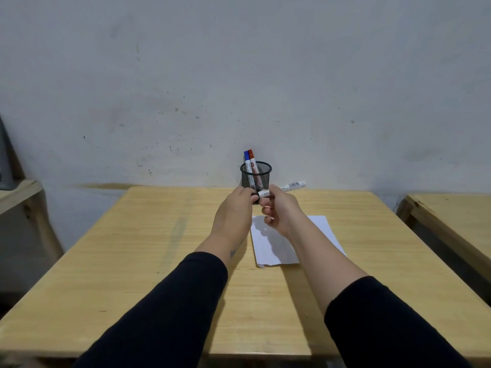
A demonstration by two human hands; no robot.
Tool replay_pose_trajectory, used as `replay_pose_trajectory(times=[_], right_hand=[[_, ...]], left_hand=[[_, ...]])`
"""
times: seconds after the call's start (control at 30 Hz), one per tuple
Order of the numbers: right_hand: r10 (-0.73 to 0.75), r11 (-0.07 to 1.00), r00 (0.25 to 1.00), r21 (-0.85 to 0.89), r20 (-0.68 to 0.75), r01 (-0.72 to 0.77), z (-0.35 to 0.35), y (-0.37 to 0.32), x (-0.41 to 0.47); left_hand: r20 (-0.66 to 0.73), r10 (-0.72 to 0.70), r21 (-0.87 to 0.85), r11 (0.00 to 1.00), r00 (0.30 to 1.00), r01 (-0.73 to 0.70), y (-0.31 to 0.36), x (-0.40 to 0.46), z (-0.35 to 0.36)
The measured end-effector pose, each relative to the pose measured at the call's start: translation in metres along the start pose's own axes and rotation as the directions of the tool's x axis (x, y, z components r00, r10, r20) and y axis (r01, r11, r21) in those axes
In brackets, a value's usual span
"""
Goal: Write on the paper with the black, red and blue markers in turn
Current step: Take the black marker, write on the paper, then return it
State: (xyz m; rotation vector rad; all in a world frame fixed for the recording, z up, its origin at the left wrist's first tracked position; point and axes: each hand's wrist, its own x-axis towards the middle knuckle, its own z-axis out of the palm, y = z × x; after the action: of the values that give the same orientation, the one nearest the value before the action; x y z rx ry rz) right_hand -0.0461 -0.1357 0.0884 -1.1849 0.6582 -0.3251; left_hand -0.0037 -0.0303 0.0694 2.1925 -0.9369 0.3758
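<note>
My right hand (280, 208) grips the white barrel of the black marker (289, 186), held level above the table. My left hand (235, 208) pinches the marker's black cap (255, 196) at its left end. Both hands hover just in front of a black mesh pen cup (255, 177) near the wall. The blue marker (247, 162) and the red marker (252, 160) stand upright in that cup. A white sheet of paper (273, 248) lies flat on the table beneath my right forearm, partly hidden by it.
The wooden table (159, 248) runs up to a grey wall. A second wooden table (457, 216) stands to the right across a gap. Part of a wooden shelf (18, 193) shows at the far left.
</note>
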Motion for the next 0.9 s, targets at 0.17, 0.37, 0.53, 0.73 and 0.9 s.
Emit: replay_pose_trajectory(times=[0.17, 0.37, 0.53, 0.73, 0.9], right_hand=[[-0.197, 0.958, 0.98, -0.214, -0.017, 0.189, 0.003, 0.001, 0.004], [-0.244, 0.958, 0.965, -0.179, -0.093, 0.225, -0.021, 0.002, 0.015], [-0.218, 0.967, 0.973, -0.153, -0.075, 0.205, -0.025, 0.017, 0.026], [-0.285, 0.948, 0.95, -0.185, -0.127, 0.259, -0.024, 0.031, 0.043], [-0.298, 0.953, 0.946, -0.087, -0.125, 0.289, -0.018, 0.031, 0.043]], left_hand=[[0.098, -0.133, 0.031, 0.991, 0.986, 0.13, 0.008, 0.002, -0.004], [0.155, -0.356, -0.046, 0.929, 0.922, 0.367, -0.025, 0.006, -0.005], [0.171, -0.403, 0.02, 0.914, 0.899, 0.406, -0.039, 0.02, 0.01], [0.307, -0.438, 0.146, 0.899, 0.845, 0.413, -0.044, 0.034, 0.035], [0.362, -0.382, 0.164, 0.924, 0.851, 0.345, -0.049, 0.037, 0.043]])
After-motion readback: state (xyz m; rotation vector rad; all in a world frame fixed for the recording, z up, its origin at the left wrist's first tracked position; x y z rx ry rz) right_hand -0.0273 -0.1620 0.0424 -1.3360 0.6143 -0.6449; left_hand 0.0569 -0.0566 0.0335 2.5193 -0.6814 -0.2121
